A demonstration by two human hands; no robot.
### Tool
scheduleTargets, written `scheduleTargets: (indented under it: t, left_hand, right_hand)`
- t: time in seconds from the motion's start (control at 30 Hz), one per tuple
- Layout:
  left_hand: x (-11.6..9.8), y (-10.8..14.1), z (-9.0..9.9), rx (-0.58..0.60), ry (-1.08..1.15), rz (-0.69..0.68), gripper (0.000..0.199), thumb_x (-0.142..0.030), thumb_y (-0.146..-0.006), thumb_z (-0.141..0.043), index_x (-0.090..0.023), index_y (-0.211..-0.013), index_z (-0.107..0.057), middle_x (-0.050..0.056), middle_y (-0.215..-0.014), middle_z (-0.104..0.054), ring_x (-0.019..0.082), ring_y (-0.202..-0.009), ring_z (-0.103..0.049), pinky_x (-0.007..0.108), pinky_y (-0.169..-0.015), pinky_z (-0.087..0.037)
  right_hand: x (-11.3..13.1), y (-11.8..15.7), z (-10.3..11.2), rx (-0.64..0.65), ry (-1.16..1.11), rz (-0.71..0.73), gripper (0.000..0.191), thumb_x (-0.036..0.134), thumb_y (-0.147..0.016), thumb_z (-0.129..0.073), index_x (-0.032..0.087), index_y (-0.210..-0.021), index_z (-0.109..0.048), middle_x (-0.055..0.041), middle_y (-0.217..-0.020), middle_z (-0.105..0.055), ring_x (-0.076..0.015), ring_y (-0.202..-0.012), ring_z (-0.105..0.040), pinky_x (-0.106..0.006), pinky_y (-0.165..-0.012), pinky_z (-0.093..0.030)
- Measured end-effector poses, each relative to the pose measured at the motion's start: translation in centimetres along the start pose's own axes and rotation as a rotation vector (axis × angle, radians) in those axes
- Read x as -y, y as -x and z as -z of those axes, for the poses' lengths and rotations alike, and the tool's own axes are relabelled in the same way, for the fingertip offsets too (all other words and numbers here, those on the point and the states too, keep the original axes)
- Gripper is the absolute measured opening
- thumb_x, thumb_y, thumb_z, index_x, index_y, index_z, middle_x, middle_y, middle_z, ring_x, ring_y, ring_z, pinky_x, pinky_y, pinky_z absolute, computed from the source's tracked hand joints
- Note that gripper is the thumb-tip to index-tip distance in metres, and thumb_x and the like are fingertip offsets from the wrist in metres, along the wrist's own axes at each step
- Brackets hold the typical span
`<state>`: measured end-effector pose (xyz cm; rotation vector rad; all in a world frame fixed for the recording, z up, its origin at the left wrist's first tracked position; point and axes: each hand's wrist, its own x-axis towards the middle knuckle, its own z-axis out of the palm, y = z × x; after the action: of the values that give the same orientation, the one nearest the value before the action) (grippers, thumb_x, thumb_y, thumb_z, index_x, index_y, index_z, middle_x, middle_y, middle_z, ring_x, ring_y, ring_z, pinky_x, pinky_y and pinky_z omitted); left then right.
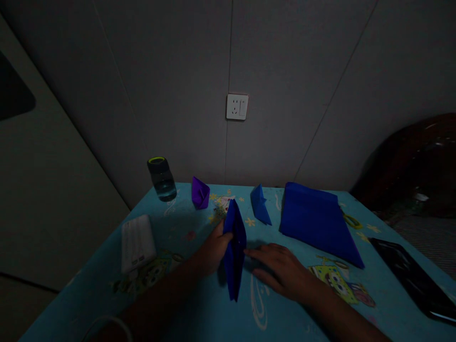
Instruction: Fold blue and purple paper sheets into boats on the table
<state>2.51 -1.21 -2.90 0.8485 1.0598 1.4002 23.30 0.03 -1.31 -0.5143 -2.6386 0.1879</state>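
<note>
A folded piece of dark blue paper (234, 280) stands on edge above the middle of the table, its long sides parted by a narrow opening. My left hand (214, 249) grips its left side, with the thumb reaching into the opening. On the other side, my right hand (280, 268) has its fingers stretched out, the index fingertip at the paper's right edge. Beyond the hands, a purple folded paper boat (200, 194) sits to the left and a lighter blue folded paper boat (261, 205) to the right.
Dark blue paper sheets (315, 221) lie at the right, partly covering green-handled scissors (352, 221). A black phone-like device (409, 275) rests near the right edge. On the left are a white power bank (138, 242) with a cable and a water bottle (162, 180). A wall socket (237, 107) is behind.
</note>
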Motion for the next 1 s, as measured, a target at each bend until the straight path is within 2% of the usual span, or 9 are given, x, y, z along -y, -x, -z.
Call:
scheduleTargets:
  t: [0.17, 0.3, 0.37, 0.47, 0.53, 0.7, 0.87, 1.0]
  left_hand:
    - [0.2, 0.5, -0.3, 0.051, -0.010, 0.108, 0.038, -0.030, -0.083, -0.065, -0.023, -0.119, -0.067, 0.005, -0.113, -0.074, 0.027, -0.109, -0.067, 0.040, -0.098, -0.049]
    - [-0.5, 1.4, -0.7, 0.074, -0.057, 0.194, 0.038, -0.041, -0.080, -0.073, -0.023, -0.113, -0.072, 0.008, -0.118, -0.073, 0.031, -0.115, -0.064, 0.041, -0.098, -0.049]
    - [-0.8, 1.8, -0.7, 0.167, -0.084, 0.176, 0.039, -0.043, -0.080, -0.074, -0.024, -0.113, -0.072, 0.008, -0.118, -0.073, 0.031, -0.116, -0.064, 0.040, -0.098, -0.049]
    - [-1.0, 2.3, -0.7, 0.368, -0.130, 0.147, 0.042, -0.039, -0.081, -0.073, -0.024, -0.120, -0.069, 0.007, -0.114, -0.074, 0.029, -0.112, -0.066, 0.039, -0.095, -0.051]
    - [-1.1, 2.4, -0.7, 0.423, -0.168, 0.173, 0.047, -0.034, -0.080, -0.074, -0.024, -0.125, -0.065, 0.006, -0.110, -0.074, 0.028, -0.107, -0.068, 0.039, -0.091, -0.052]
    - [-1.5, 2.3, -0.4, 0.454, -0.276, 0.209, 0.059, -0.022, -0.077, -0.070, -0.024, -0.134, -0.057, 0.006, -0.112, -0.072, 0.023, -0.097, -0.068, 0.034, -0.082, -0.053]
    - [-2.1, 2.4, -0.6, 0.416, -0.354, 0.248, 0.055, -0.019, -0.078, -0.059, -0.020, -0.133, -0.058, 0.002, -0.095, -0.071, 0.015, -0.074, -0.062, 0.024, -0.064, -0.047]
    - [-2.4, 2.5, -1.0, 0.419, -0.358, 0.169, 0.054, -0.016, -0.077, -0.056, -0.020, -0.131, -0.060, 0.002, -0.095, -0.071, 0.016, -0.079, -0.062, 0.024, -0.067, -0.047]
  right_hand:
    - [0.0, -0.1, -0.3, -0.032, 0.020, -0.028, 0.037, 0.040, -0.104, -0.035, 0.020, -0.123, -0.060, -0.0097, -0.096, -0.072, -0.0222, -0.084, -0.070, -0.035, -0.075, -0.056]
    - [-0.4, 0.0, -0.5, -0.067, 0.009, -0.085, 0.035, 0.039, -0.104, -0.036, 0.021, -0.124, -0.058, -0.0093, -0.096, -0.072, -0.0222, -0.082, -0.070, -0.036, -0.075, -0.055]
    - [-0.7, 0.1, -0.6, -0.078, -0.009, -0.118, 0.033, 0.036, -0.104, -0.038, 0.021, -0.126, -0.056, -0.0086, -0.094, -0.071, -0.0217, -0.080, -0.069, -0.035, -0.073, -0.055]
    - [-0.9, 0.1, -0.6, -0.112, -0.005, -0.146, 0.032, 0.033, -0.103, -0.039, 0.020, -0.128, -0.054, -0.0092, -0.093, -0.070, -0.0215, -0.078, -0.069, -0.034, -0.070, -0.055]
    - [-1.1, 0.2, -0.5, -0.142, 0.007, -0.155, 0.032, 0.031, -0.103, -0.040, 0.019, -0.128, -0.054, -0.0093, -0.092, -0.070, -0.0215, -0.077, -0.069, -0.033, -0.069, -0.055]
    - [-1.4, 0.2, -0.4, -0.225, 0.063, -0.186, 0.028, 0.027, -0.103, -0.042, 0.018, -0.125, -0.056, -0.0081, -0.091, -0.071, -0.0197, -0.076, -0.069, -0.031, -0.069, -0.055]
    - [-1.1, 0.1, -0.2, -0.271, 0.166, -0.212, 0.025, 0.023, -0.102, -0.041, 0.017, -0.118, -0.060, -0.0071, -0.088, -0.072, -0.0186, -0.070, -0.069, -0.030, -0.067, -0.053]
    - [-0.5, -0.2, -0.2, -0.252, 0.275, -0.241, 0.029, 0.021, -0.102, -0.038, 0.016, -0.117, -0.062, -0.0084, -0.086, -0.072, -0.0197, -0.065, -0.068, -0.031, -0.063, -0.051]
